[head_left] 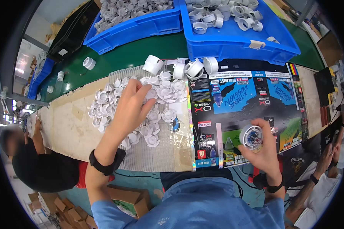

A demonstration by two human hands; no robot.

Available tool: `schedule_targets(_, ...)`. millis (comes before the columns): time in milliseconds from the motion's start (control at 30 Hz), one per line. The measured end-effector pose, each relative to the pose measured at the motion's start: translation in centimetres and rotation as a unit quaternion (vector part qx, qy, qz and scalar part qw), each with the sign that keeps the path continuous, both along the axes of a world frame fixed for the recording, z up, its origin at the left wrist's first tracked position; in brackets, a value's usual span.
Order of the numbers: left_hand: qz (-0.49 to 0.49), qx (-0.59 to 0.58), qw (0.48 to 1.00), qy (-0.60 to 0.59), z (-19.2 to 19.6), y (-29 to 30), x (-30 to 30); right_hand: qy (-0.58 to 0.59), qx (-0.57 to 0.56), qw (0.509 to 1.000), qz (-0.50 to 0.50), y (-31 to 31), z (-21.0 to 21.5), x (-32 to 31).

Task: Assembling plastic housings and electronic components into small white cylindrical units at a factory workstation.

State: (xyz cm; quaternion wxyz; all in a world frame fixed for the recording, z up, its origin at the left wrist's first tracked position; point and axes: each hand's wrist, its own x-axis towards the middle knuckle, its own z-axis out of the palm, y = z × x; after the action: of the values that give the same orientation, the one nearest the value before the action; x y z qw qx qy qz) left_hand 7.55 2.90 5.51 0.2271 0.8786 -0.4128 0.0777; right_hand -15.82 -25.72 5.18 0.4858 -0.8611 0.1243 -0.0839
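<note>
My left hand (pixel 128 110) reaches over a heap of small white plastic caps (pixel 103 100), thumb and index finger apart at its right part. Whether a fingertip touches a cap is hard to tell. My right hand (pixel 266 154) grips a round white plastic housing (pixel 245 134) between thumb and fingers. The housing's open side faces up, showing a small circuit board and coloured wires inside. It is held above a printed cardboard sheet (pixel 237 114). Beyond the caps, several white ring-shaped housings (pixel 153 65) stand in a row at the far edge of the work surface.
Two blue bins (pixel 141 28) at the back hold white parts; the right blue bin (pixel 233 45) holds ring-shaped ones. Loose white housings (pixel 89 63) lie on the green table (pixel 114 61). Other people sit at left and right. A cardboard box (pixel 135 196) stands below.
</note>
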Motion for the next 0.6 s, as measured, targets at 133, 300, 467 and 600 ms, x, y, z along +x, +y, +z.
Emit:
schedule_targets(133,-0.016,0.074,0.994,0.08,1.4,-0.4,1.8,-0.011,-0.024,0.999,0.032,0.6,0.5,0.3)
schedule_targets(300,-0.006,0.057,0.984,0.169,0.7,-0.7,7.8,-0.021,-0.021,0.996,0.08,2.2,0.9,0.8)
schedule_targets(467,0.082,-0.158,0.918,0.354,4.1,0.2,3.0,-0.081,-0.108,0.984,0.116,1.6,1.1,0.5)
schedule_targets(600,-0.022,-0.338,0.749,0.57,3.4,2.1,-7.2,-0.026,-0.043,0.994,0.094,2.2,0.8,-0.3)
